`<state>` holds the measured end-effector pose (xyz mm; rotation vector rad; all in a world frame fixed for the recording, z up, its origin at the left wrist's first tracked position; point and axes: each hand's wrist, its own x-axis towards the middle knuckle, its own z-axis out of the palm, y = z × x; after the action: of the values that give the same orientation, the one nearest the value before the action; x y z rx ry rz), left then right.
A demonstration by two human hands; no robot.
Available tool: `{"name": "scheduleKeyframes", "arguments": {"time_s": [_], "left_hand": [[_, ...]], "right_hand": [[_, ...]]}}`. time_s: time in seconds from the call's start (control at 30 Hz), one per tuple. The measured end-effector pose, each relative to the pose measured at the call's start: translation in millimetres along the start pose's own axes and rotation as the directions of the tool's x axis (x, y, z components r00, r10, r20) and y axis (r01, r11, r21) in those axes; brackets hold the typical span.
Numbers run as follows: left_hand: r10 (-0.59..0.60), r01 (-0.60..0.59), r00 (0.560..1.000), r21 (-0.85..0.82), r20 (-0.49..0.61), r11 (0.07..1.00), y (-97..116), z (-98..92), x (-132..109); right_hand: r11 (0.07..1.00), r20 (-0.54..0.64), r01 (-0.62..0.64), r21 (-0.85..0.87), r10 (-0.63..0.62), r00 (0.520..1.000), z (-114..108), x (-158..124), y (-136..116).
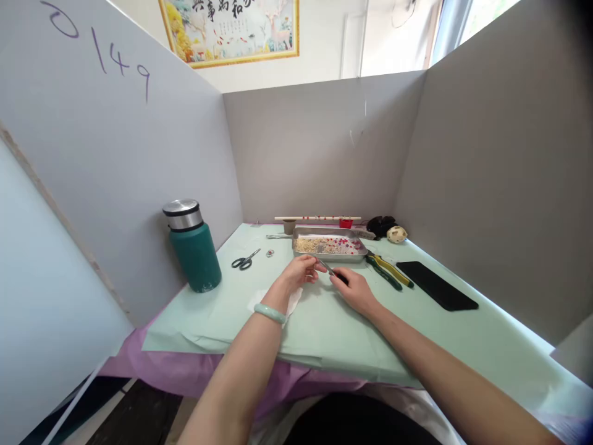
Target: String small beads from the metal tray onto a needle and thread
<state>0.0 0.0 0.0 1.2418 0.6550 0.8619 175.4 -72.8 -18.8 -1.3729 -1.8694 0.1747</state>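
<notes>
My left hand (300, 272), with a pale green bangle (270, 313) on its wrist, is pinched around something too small to make out, just in front of a metal tray (330, 254). My right hand (354, 288) is closed on a small dark-handled tool (332, 272) whose metal tip points toward my left fingers. The tray holds beige and red beads. Both hands rest over the light green table cover (324, 327).
A green flask (193, 245) stands at the left. Scissors (245, 260) lie left of the tray. Green-and-yellow pliers (388, 271) and a black phone (437, 285) lie to the right. A stick with beads (317, 218) lies along the back wall. Grey partitions enclose three sides.
</notes>
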Motion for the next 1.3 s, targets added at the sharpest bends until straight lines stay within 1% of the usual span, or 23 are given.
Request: {"name": "scheduleKeyframes", "arguments": {"time_s": [0.13, 0.2, 0.37, 0.6, 0.77, 1.03, 1.3], "left_hand": [[0.018, -0.021, 0.998, -0.04, -0.057, 0.999, -0.2, -2.9, 0.8], [0.023, -0.027, 0.997, -0.058, -0.069, 0.998, -0.6, -4.8, 1.8], [0.033, -0.041, 0.998, -0.128, -0.06, 0.991, -0.5, -6.3, 3.0], [0.043, -0.051, 0.998, -0.205, -0.043, 0.977, 1.7, -2.7, 3.5], [0.05, -0.052, 0.999, -0.209, -0.012, 0.977, 3.7, 0.6, 0.6], [0.054, -0.051, 0.999, -0.203, 0.007, 0.978, 4.5, 1.5, 0.6], [0.069, -0.066, 0.998, -0.126, 0.015, 0.99, 0.9, -1.7, 0.7]], "right_hand": [[1.0, 0.008, 0.016, -0.002, -0.016, 1.0, 0.0, -0.6, -0.4], [1.0, 0.005, 0.015, -0.003, -0.015, 1.0, -0.1, -0.3, -0.3], [1.0, -0.008, 0.005, 0.003, -0.005, 1.0, -0.6, 0.7, 0.2], [1.0, -0.017, 0.002, 0.012, -0.002, 1.0, -1.5, 0.4, 0.2], [1.0, -0.021, 0.002, 0.0, -0.002, 1.0, -0.5, 0.6, 0.3], [0.999, -0.053, -0.004, -0.034, 0.002, 0.999, 1.5, 1.5, 3.4], [0.999, -0.082, 0.018, -0.049, -0.022, 0.996, 2.3, 0.9, 4.7]]}}
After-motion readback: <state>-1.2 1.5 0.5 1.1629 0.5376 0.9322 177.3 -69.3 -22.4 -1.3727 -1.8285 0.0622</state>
